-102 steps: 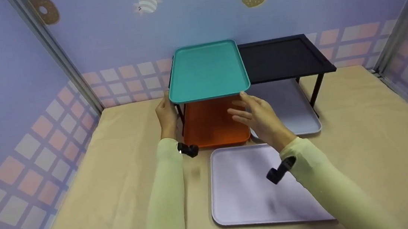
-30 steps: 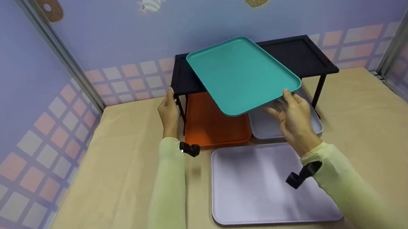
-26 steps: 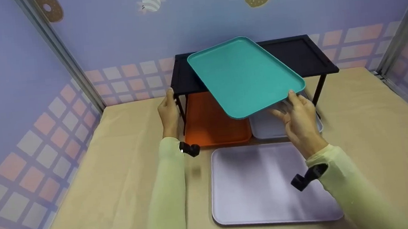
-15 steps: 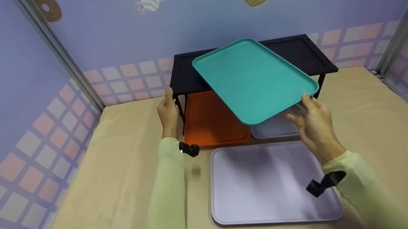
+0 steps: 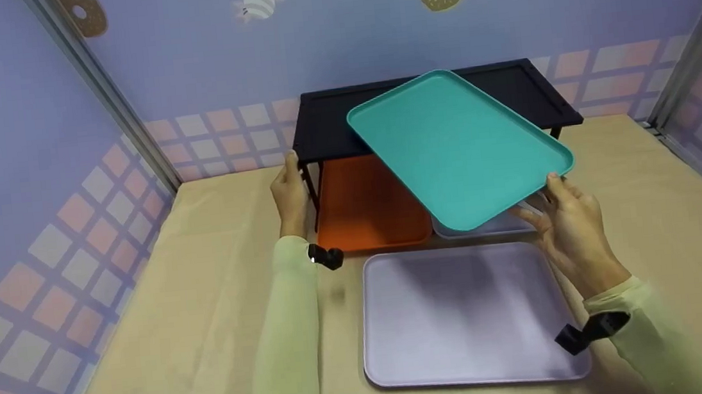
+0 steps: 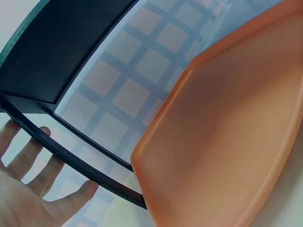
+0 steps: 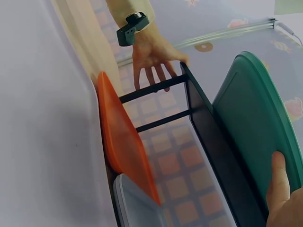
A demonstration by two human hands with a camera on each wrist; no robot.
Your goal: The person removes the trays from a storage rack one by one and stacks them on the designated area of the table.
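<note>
My right hand (image 5: pixel 577 233) pinches the near right corner of a teal tray (image 5: pixel 459 148), thumb on top and fingers beneath. The tray is tilted in front of and over a black two-legged-sided rack (image 5: pixel 331 121), hiding the middle of its top. My left hand (image 5: pixel 290 196) is at the rack's left end. In the left wrist view its straight, spread fingers (image 6: pixel 45 177) touch the black side leg (image 6: pixel 78 163). In the right wrist view the left thumb is up by the rack's top edge. An orange tray (image 5: pixel 372 211) lies under the rack's left half.
A pale blue-grey tray (image 5: pixel 483 228) lies beside the orange one, partly hidden by the teal tray. A large lilac tray (image 5: pixel 466 321) lies on the cloth-covered table (image 5: pixel 218 287) in front of the rack. Patterned walls (image 5: pixel 347 23) stand behind and at the sides.
The teal tray has come off the rack's left top, turned, and moved right and toward me in my right hand. My left hand stays at the rack's left end.
</note>
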